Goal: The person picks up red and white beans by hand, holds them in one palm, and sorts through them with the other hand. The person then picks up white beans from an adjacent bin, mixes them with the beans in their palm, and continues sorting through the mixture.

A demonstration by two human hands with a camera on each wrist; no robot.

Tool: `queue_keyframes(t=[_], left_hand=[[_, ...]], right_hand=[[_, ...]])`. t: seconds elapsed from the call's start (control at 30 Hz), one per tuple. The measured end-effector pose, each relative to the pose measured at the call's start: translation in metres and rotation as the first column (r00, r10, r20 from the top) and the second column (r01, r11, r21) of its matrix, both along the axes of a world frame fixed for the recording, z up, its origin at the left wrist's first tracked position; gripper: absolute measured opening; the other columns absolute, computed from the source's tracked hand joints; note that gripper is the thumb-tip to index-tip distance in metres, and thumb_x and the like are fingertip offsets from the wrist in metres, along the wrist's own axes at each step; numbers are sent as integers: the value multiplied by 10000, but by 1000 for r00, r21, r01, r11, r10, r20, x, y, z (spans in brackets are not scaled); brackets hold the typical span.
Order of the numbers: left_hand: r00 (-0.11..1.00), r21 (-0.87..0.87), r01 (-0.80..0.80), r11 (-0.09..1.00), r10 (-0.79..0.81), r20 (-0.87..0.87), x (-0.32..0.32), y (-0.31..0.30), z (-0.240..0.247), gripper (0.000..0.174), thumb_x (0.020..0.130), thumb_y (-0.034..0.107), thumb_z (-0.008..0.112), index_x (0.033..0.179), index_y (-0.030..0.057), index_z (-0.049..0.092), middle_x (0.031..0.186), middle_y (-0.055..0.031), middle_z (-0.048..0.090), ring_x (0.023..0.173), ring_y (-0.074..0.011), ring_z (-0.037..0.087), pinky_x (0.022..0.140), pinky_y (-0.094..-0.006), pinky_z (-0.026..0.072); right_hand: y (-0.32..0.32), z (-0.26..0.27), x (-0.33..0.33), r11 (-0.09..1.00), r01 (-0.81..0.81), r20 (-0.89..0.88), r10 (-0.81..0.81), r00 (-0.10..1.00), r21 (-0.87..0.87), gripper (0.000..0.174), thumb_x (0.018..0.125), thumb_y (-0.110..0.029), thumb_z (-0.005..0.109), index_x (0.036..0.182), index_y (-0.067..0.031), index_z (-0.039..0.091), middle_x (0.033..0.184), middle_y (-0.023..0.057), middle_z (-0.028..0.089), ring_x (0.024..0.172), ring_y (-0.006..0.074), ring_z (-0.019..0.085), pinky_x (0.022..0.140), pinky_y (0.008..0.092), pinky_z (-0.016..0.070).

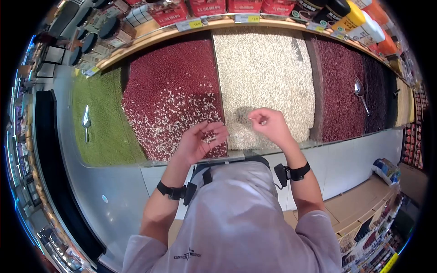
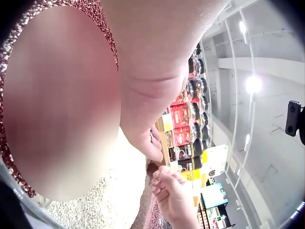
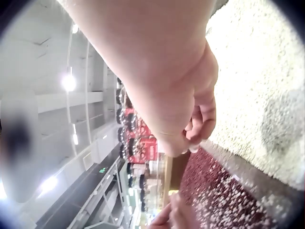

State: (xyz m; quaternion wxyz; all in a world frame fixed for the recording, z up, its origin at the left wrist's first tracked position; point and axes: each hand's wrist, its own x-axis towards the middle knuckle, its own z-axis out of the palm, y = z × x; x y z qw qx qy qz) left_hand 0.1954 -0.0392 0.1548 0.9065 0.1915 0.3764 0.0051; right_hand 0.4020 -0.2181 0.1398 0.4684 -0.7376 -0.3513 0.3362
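My left hand (image 1: 195, 143) is over the front of a bin of dark red beans (image 1: 170, 63) mixed with scattered white ones, its fingers loosely bent and spread from the thumb. Over the front of the neighbouring bin of white beans (image 1: 264, 59) is my right hand (image 1: 271, 125), fingers curled and thumb against the fingertips. A pale speck shows at those fingertips in the right wrist view, and I cannot tell whether it is a bean or a nail. In the left wrist view the right hand (image 2: 174, 195) appears beyond the left hand (image 2: 147, 138).
Green beans (image 1: 107, 132) with a metal scoop (image 1: 86, 119) fill the left bin. To the right, another scoop (image 1: 360, 91) lies on dark red beans (image 1: 339, 91). A wooden shelf (image 1: 159, 34) with jars and red packages runs behind; a clear rim (image 1: 236, 154) edges the front.
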Motion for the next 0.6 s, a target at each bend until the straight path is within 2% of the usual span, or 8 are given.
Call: queue_keyframes(t=[0.03,0.1,0.2,0.23,0.27,0.33,0.47,0.6], left_hand=[[1000,-7,-5,1000,5,13,-1,1,0,471,1042,245,409,1273,-156,498,1251,-254,599,1204,-395,593,1069,-459,504],[999,-32,-16,999,17,31,0,1,1,473,1042,248,412,1271,-156,500,1253,-258,598,1209,-403,587,1071,-465,500],[999,-19,-22,1000,22,37,3,0,5,474,1055,224,370,1288,-182,447,1251,-287,576,1211,-415,574,1091,-478,482],[999,-15,-27,1000,28,40,4,0,7,473,1055,221,369,1289,-183,447,1251,-287,576,1205,-416,576,1091,-479,481],[998,-12,-32,999,33,44,5,0,9,472,1054,219,369,1290,-183,446,1252,-286,575,1199,-417,579,1092,-481,480],[998,-14,-30,999,31,57,7,0,13,462,1054,215,369,1285,-177,451,1255,-278,577,1198,-409,580,1091,-482,481],[998,55,-54,997,53,20,7,-5,11,449,1048,238,390,1268,-139,497,1290,-247,592,1193,-370,597,1052,-467,516],[998,52,-63,997,62,15,4,-6,8,387,1038,240,425,1259,-61,529,1279,-200,611,1169,-308,609,981,-453,552]], right_hand=[[-6,-13,6,1000,-6,10,6,1000,14,171,810,-33,716,981,-35,732,835,84,697,678,166,654,680,273,543],[-11,-28,14,993,56,302,-22,953,-105,166,807,-59,716,971,-44,735,841,107,702,721,208,671,682,300,548],[-14,-34,11,992,29,447,30,894,-124,174,818,-78,749,988,-41,734,901,103,710,752,207,679,701,303,553],[-8,-20,4,998,45,560,-13,828,-43,176,815,-109,767,981,-62,736,909,97,703,781,230,670,711,324,551],[-2,-10,-3,998,45,561,-18,828,-35,176,815,-109,767,981,-62,736,909,97,703,781,230,670,711,324,551],[7,10,-17,997,-16,369,-12,929,73,158,823,-159,761,957,-80,732,919,95,698,835,267,657,747,359,548],[26,39,-45,950,-265,460,164,872,163,137,787,-133,759,918,-107,729,844,55,660,822,249,642,736,354,544],[34,34,-57,948,-308,552,214,806,82,104,783,-188,726,867,-127,717,846,24,650,851,222,639,737,341,546]])
